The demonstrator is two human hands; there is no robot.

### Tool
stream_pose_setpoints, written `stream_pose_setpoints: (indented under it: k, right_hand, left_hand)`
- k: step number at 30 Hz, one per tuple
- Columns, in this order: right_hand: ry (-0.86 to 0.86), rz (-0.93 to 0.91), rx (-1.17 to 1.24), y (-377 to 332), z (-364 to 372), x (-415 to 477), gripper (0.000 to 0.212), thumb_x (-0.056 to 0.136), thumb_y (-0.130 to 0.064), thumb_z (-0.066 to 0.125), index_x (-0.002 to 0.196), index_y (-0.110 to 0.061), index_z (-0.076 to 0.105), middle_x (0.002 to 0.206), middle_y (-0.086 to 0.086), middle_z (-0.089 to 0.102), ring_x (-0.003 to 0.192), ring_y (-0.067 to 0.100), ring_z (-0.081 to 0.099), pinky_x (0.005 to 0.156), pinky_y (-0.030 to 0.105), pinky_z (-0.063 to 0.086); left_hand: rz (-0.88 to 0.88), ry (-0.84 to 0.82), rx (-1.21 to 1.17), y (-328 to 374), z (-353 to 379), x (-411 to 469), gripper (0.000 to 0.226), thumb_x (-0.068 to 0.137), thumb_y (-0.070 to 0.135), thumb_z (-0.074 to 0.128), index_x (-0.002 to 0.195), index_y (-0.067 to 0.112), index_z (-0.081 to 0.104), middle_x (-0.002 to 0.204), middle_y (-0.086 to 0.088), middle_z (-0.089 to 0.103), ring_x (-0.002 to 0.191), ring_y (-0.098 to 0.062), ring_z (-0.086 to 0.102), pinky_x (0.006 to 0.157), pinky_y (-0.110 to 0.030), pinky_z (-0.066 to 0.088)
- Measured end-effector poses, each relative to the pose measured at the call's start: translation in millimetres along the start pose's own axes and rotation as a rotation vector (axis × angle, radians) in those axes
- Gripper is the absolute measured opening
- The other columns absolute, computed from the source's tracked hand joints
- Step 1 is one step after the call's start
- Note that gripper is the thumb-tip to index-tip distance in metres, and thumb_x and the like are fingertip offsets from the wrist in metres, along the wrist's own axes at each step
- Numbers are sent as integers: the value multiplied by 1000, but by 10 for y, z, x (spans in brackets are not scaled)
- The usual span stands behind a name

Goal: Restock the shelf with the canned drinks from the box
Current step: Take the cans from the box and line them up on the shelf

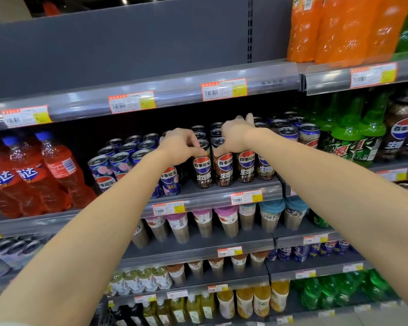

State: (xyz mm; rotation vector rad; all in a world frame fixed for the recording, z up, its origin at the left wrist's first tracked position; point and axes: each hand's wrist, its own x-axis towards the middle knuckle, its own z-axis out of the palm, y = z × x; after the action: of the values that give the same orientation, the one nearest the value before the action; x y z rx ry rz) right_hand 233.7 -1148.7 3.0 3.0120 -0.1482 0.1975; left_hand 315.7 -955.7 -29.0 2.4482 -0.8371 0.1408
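A row of black cola cans stands at the front of the middle shelf (212,192). My left hand (180,145) reaches in from the left, its thumb and fingers pinched on the rim of the leftmost black can (202,169). My right hand (236,137) lies over the tops of the neighbouring cans. Its thumb presses the upper side of the second black can (224,169) and its fingers stretch back over the cans behind. Blue peach-cola cans (118,165) fill the space to the left. The box is not in view.
Red soda bottles (33,175) stand at the far left of the same shelf, green bottles (353,137) to the right. Orange bottles (335,29) sit on the shelf above. Cup drinks (222,222) and small bottles fill the shelves below. The upper left shelf bay holds nothing.
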Motion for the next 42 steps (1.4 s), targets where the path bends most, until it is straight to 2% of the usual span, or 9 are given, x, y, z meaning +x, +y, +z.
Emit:
stream_pose_setpoints:
  k: [7, 17, 20, 22, 24, 26, 30, 37, 42]
  right_hand:
    - [11, 21, -29, -12, -45, -4, 59, 77, -75, 66, 70, -18, 55, 78, -2, 50, 112, 30, 47, 109, 52, 20]
    - [3, 73, 37, 53, 26, 13, 63, 71, -82, 65, 70, -20, 54, 80, -2, 52, 119, 32, 46, 109, 54, 20]
    - [10, 71, 71, 98, 72, 19, 74, 66, -86, 64, 100, -20, 67, 108, 4, 65, 125, 32, 43, 105, 52, 24]
    - [18, 52, 139, 158, 80, 1, 88, 67, -84, 65, 132, -23, 61, 126, 3, 65, 130, 31, 39, 105, 51, 24]
    - [4, 28, 206, 232, 66, -32, 90, 71, -80, 66, 143, -29, 53, 133, 0, 62, 132, 29, 37, 103, 48, 23]
    - [-21, 14, 217, 278, 50, -53, 81, 76, -76, 66, 143, -31, 55, 135, -1, 61, 131, 29, 37, 102, 46, 23]
    - [-32, -2, 192, 229, 66, -64, 60, 81, -72, 63, 121, -27, 69, 125, 3, 63, 124, 28, 39, 101, 47, 26]
    - [-28, 31, 166, 157, 61, -98, 52, 84, -71, 61, 118, -31, 69, 127, 5, 62, 132, 32, 35, 109, 51, 22]
    - [-32, 61, 237, 143, 36, -207, 52, 90, -63, 62, 128, -28, 64, 138, 15, 50, 135, 35, 29, 108, 48, 23]
  left_hand:
    - [-13, 10, -32, -40, 21, 32, 31, 67, 62, 85, 78, 37, 69, 87, 15, 73, 97, -17, 66, 99, -54, 51]
    - [-7, 6, -48, 26, 26, 32, 26, 74, 50, 89, 78, 33, 70, 87, 14, 74, 96, -14, 69, 99, -51, 53]
    - [-4, -25, -25, 80, -1, 44, 25, 74, 46, 90, 78, 31, 71, 90, 13, 74, 96, -11, 69, 97, -46, 56]
    - [6, -28, -20, 84, -1, 49, 24, 74, 45, 91, 78, 32, 71, 92, 13, 74, 97, -11, 69, 96, -45, 56]
    - [5, -30, -28, 96, -2, 40, 23, 74, 43, 91, 78, 32, 71, 93, 11, 74, 98, -12, 69, 96, -45, 57]
    - [2, -41, -22, 122, -15, 51, 23, 74, 42, 91, 78, 32, 71, 95, 10, 73, 99, -13, 69, 96, -45, 57]
    - [-7, -55, -2, 126, -41, 49, 22, 76, 40, 90, 79, 31, 71, 97, 10, 73, 101, -14, 69, 98, -45, 57]
    - [-5, -58, 24, 126, -79, 15, 19, 80, 36, 89, 82, 30, 71, 95, 10, 73, 100, -12, 68, 97, -40, 56]
    - [-11, -52, -43, 106, -113, -36, 19, 80, 31, 89, 86, 22, 73, 93, 9, 72, 90, -3, 64, 77, -25, 52]
